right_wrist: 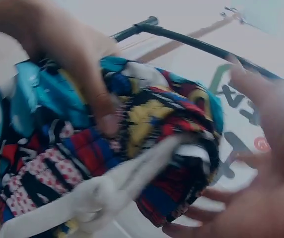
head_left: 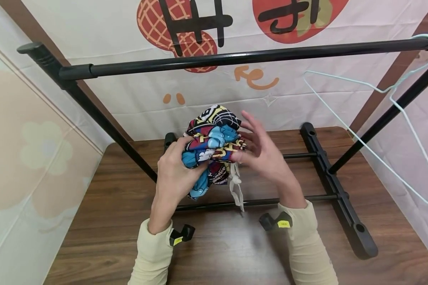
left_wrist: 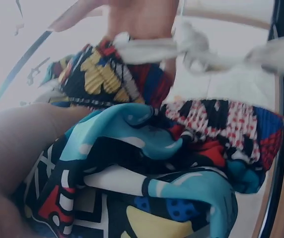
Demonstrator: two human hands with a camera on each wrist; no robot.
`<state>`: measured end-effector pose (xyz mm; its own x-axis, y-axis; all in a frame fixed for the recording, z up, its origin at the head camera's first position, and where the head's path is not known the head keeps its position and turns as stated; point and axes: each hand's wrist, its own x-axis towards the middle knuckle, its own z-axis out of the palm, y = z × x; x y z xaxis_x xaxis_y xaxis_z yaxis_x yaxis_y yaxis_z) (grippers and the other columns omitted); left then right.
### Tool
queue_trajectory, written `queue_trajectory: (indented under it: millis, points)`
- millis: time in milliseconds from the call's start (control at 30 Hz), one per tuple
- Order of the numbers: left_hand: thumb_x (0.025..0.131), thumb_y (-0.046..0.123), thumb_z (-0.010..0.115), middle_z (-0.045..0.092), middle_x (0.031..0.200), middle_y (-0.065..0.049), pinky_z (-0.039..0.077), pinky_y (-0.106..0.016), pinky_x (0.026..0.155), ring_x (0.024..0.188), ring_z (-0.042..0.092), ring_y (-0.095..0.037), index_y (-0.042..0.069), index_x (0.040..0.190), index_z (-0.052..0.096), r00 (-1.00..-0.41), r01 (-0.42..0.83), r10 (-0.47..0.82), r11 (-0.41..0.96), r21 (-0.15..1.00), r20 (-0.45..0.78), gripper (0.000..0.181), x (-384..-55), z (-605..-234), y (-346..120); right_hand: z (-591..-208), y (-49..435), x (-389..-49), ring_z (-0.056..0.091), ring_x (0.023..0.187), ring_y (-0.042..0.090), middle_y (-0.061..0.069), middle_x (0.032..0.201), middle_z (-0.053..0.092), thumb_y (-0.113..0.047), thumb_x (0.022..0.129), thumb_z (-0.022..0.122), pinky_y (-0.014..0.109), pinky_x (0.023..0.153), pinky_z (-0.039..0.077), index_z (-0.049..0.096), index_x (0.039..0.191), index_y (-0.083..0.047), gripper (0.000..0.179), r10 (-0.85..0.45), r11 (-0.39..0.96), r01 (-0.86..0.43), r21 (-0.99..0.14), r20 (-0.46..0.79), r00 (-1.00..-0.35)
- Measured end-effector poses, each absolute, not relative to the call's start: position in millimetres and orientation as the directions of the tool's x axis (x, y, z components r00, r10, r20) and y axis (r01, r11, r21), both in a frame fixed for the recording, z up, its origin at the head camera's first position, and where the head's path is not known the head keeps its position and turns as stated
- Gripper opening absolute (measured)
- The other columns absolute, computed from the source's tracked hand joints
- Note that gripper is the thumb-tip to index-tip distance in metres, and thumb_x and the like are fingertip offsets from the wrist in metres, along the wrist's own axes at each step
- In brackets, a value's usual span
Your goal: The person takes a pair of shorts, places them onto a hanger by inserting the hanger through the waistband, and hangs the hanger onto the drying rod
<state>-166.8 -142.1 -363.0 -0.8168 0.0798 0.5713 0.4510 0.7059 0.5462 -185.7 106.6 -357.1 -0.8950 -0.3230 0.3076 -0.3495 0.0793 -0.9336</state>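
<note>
A pair of bunched shorts (head_left: 214, 146), printed in blue, red, black and yellow, is held up in front of the black rack. A gathered waistband (right_wrist: 87, 153) shows, and a knotted white drawstring (head_left: 236, 184) hangs from it. My left hand (head_left: 174, 170) grips the cloth from the left, its thumb in front (right_wrist: 109, 119). On the other side, my right hand (head_left: 267, 154) has its fingers spread beside the shorts. In the right wrist view its lower fingertips meet the edge of the cloth; whether they press it is unclear.
A black garment rack spans the scene, with its top bar (head_left: 235, 57) beyond the hands and a foot (head_left: 337, 190) at right. A pale blue hanger (head_left: 396, 89) hangs on the bar's right end. Below is a brown wooden tabletop (head_left: 110, 221); behind, a printed curtain (head_left: 103, 35).
</note>
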Motion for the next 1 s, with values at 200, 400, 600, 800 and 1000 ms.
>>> queue_trajectory:
  millis: [200,400,600,800,1000]
  points:
    - [0.085,0.034,0.089,0.067,0.135,-0.011,0.060,-0.052,0.097,0.116,0.070,-0.029,0.012,0.147,0.052,-0.864,0.456,0.083,0.549,0.701,0.497,0.075,-153.8,-353.6,-131.3,-360.7,92.9,-183.1,0.042,0.148,0.024,0.003,0.169,0.028,-0.061,0.072,0.089,0.054,0.120,0.043,0.006,0.167,-0.043,0.127,-0.483,0.215,-0.502,-0.838,0.355,-0.801]
    - [0.097,0.024,0.075,0.061,0.142,-0.010,0.061,-0.035,0.095,0.118,0.068,-0.021,0.027,0.158,0.038,-0.867,0.493,0.220,0.262,0.830,0.446,0.071,-142.6,-347.5,-131.9,-367.4,96.7,-188.8,0.062,0.125,0.024,0.005,0.147,0.057,-0.018,0.082,0.092,0.042,0.102,0.058,0.039,0.160,-0.035,0.097,-0.304,0.126,-0.417,-0.900,0.365,-0.880]
    - [0.099,0.034,0.074,0.049,0.149,-0.013,0.056,-0.021,0.095,0.117,0.062,-0.018,0.019,0.162,0.036,-0.771,0.612,0.274,0.064,0.788,0.575,0.075,-143.2,-347.2,-134.6,-372.4,103.0,-196.5,0.066,0.108,0.016,0.000,0.122,0.069,-0.006,0.086,0.078,0.028,0.094,0.058,0.064,0.135,-0.020,0.053,-0.104,-0.106,-0.273,-0.956,0.283,-0.953]
    - [0.082,0.067,0.080,0.032,0.159,-0.007,0.046,-0.020,0.103,0.131,0.051,-0.022,0.020,0.168,0.022,-0.763,0.628,0.272,0.098,0.772,0.586,0.113,-159.7,-356.4,-150.2,-375.7,108.6,-198.8,0.067,0.094,0.008,-0.004,0.105,0.069,0.002,0.089,0.059,0.022,0.087,0.058,0.062,0.122,-0.017,0.038,-0.226,-0.522,-0.034,-0.852,0.176,-0.958]
    - [0.068,0.059,0.094,0.027,0.168,-0.006,0.034,-0.019,0.121,0.147,0.040,-0.016,0.024,0.169,0.004,-0.735,0.499,0.532,0.005,0.867,0.420,0.139,-172.0,-370.6,-157.2,-379.7,115.6,-207.3,0.030,0.151,0.011,-0.001,0.173,0.023,-0.033,0.098,0.073,0.022,0.123,0.029,0.015,0.169,-0.021,0.093,-0.392,-0.547,-0.112,-0.829,0.373,-0.841]
